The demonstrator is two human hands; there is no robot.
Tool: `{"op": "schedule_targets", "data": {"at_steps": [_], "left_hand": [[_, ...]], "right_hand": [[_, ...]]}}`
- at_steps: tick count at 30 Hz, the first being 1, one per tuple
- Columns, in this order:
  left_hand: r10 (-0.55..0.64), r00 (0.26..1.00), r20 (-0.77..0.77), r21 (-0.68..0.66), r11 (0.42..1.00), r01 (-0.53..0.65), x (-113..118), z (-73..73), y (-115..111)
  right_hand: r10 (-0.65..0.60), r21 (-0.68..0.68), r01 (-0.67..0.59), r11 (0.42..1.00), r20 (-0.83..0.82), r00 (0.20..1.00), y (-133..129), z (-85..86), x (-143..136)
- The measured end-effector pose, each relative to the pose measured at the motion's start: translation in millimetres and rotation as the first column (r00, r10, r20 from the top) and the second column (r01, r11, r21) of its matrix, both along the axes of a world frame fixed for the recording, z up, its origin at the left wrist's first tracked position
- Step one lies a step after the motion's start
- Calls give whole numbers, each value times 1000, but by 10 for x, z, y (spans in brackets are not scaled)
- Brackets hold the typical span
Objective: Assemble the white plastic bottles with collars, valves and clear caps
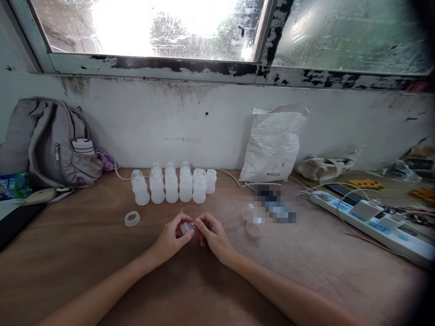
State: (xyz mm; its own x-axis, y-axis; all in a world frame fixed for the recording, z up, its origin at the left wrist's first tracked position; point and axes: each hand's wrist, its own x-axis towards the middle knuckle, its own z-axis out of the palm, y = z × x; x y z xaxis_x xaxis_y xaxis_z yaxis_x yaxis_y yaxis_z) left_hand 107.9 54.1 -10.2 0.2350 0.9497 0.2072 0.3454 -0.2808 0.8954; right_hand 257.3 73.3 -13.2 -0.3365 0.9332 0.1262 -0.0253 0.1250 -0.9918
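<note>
My left hand (172, 235) is closed around a small clear, ridged baby-bottle part (187, 227), held just above the table. A thin pointed tip sticks up behind the left fingers. My right hand (214, 236) pinches at the right edge of this same part, thumb and forefinger together; its other fingers curl underneath. To the left lies a translucent bottle ring (132, 218). On the right, two thin clear discs (253, 229) rest near a blurred-out patch. Beyond my hands stand several frosted baby bottles (171, 188), most with clear domed caps.
A grey backpack (57, 145) leans at the back left, with a black flat item (20, 226) before it. A white plastic parcel (272, 145) stands against the wall. At the right, a power strip (374, 222) with plugs and cables runs along the wooden table (102, 271).
</note>
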Motion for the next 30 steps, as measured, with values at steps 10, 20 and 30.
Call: {"op": "schedule_targets", "data": {"at_steps": [10,20,30], "left_hand": [[-37,999,40,-39,998,38,-38,18,1],[-115,966,233,-62,989,133,-56,-56,10],[-89,969,230,-6,996,93,-80,-46,34]], "right_hand": [[-284,254,285,924,-41,958,259,190,134],[-522,600,-65,797,740,424,1673,1295,165],[-320,345,-121,931,929,187,1957,1180,-246]]}}
